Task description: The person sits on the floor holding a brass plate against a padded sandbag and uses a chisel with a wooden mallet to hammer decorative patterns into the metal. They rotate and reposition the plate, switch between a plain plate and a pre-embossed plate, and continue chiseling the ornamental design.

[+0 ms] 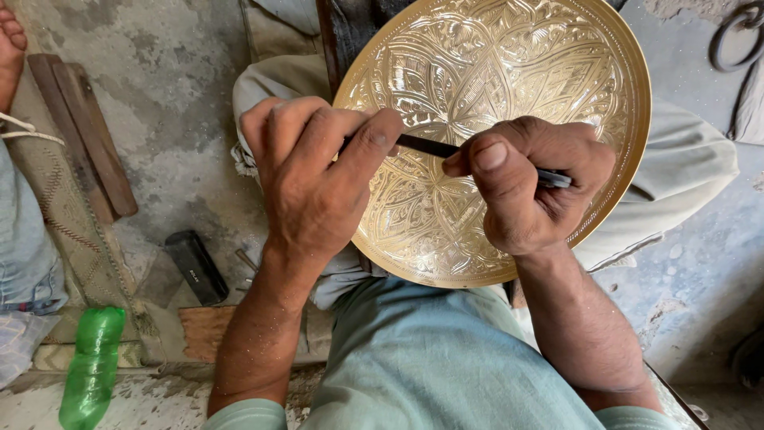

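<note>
The round golden brass plate (509, 95), chased all over with leaf and petal patterns, rests tilted on my lap, its lower rim near my waist. Across its middle I hold a slim dark metal graver (434, 148). My left hand (314, 179) is curled tight over the tool's near end, thumb pressed along the shaft, knuckles over the plate's left rim. My right hand (533, 183) is closed round the other end, thumb pad flat on top, so the tool's tail sticks out past my fingers over the plate's right side. Both hands pinch the one tool; neither is spread.

I judge that I am in the middle of engraving, working the lines close to the plate's centre. The next cut seems to call for steady pressure from both thumbs and a plate that does not rock on my knees; a slip would scratch the finished petals.

Left of the plate, on the grey concrete floor (175, 95), lie a small black block (196, 267) and two brown wooden slats (83, 135). Further left and lower lies a green plastic bottle (94, 366). Another person's bare foot (11, 48) shows at the far top left.
</note>
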Tool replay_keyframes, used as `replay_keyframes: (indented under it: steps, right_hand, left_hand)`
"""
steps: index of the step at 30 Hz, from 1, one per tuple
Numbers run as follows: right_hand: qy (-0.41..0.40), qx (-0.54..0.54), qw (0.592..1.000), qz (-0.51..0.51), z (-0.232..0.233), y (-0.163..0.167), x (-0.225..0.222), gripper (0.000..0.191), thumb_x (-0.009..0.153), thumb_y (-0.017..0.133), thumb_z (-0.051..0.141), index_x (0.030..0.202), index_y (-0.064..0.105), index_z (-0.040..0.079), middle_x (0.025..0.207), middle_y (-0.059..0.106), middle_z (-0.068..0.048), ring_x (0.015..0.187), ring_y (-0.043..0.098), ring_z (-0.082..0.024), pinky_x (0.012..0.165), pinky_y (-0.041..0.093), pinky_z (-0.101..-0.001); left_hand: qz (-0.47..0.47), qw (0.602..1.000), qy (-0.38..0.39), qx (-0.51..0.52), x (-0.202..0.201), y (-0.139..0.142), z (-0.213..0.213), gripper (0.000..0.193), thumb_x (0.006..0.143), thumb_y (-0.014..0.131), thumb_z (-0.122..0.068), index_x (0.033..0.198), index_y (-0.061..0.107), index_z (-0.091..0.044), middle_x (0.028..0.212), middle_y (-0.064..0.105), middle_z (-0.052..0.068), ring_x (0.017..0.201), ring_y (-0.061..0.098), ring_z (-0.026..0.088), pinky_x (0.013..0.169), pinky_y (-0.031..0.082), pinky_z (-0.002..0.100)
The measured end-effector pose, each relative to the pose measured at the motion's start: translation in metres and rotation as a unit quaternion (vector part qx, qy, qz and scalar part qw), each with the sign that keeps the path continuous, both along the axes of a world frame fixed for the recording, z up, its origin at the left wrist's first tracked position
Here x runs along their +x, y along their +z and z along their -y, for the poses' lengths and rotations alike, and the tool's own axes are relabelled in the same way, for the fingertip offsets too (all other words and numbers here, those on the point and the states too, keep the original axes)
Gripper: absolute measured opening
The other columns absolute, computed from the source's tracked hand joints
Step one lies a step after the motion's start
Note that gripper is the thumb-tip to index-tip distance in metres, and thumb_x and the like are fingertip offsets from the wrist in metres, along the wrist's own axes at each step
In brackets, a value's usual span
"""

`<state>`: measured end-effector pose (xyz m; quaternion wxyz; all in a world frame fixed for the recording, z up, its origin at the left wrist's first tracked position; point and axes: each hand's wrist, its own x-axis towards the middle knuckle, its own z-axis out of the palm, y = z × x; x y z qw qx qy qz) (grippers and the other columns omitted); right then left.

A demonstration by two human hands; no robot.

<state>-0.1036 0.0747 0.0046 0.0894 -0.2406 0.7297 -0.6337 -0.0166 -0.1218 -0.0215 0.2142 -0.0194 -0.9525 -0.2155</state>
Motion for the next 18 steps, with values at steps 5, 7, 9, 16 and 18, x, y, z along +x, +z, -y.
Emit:
replay_keyframes:
  steps: [5,7,9,16,18]
  right_hand:
    - [0.027,0.009,1.000,-0.008,0.004,0.001,-0.004,0.033,0.110,0.062,0.020,0.088,0.073,-0.003,0.080,0.072,-0.011,0.061,0.069,-0.012,0.058,0.056,-0.0230]
    - [0.034,0.014,0.999,-0.006,0.006,0.001,-0.005,0.032,0.109,0.062,0.020,0.089,0.073,-0.003,0.079,0.072,-0.010,0.061,0.069,-0.011,0.057,0.055,-0.0226]
    - [0.041,0.013,0.999,-0.004,0.007,0.001,-0.006,0.032,0.109,0.062,0.019,0.088,0.073,-0.003,0.079,0.072,-0.010,0.060,0.069,-0.011,0.056,0.055,-0.0222]
    - [0.054,0.017,0.998,0.008,0.008,0.003,-0.005,0.029,0.109,0.060,0.015,0.090,0.073,-0.003,0.078,0.072,-0.009,0.059,0.067,-0.009,0.056,0.054,-0.0207]
    - [0.051,0.029,0.998,0.005,0.009,0.005,-0.005,0.028,0.104,0.059,0.014,0.086,0.073,-0.003,0.076,0.072,-0.009,0.055,0.065,-0.009,0.052,0.051,-0.0205]
  left_hand:
    - [0.013,1.000,0.021,0.002,0.007,-0.008,0.000,0.025,0.102,0.078,-0.010,0.123,0.074,-0.023,0.104,0.061,-0.009,0.107,0.052,0.015,0.102,0.036,0.037]
    - [0.004,1.000,0.015,0.017,0.008,-0.011,0.001,0.024,0.103,0.080,-0.011,0.123,0.074,-0.023,0.101,0.060,-0.009,0.109,0.051,0.016,0.100,0.036,0.037]
    - [-0.003,1.000,0.015,0.024,0.009,-0.013,0.002,0.024,0.102,0.081,-0.012,0.123,0.075,-0.022,0.099,0.060,-0.009,0.109,0.051,0.016,0.100,0.036,0.038]
    - [0.007,0.997,0.028,0.066,0.012,-0.013,-0.002,0.028,0.100,0.082,-0.004,0.123,0.075,-0.018,0.098,0.061,-0.007,0.109,0.050,0.020,0.095,0.042,0.034]
    - [0.010,0.996,0.033,0.085,0.014,-0.013,-0.003,0.032,0.098,0.081,0.001,0.124,0.074,-0.017,0.099,0.061,-0.005,0.109,0.049,0.021,0.092,0.045,0.031]
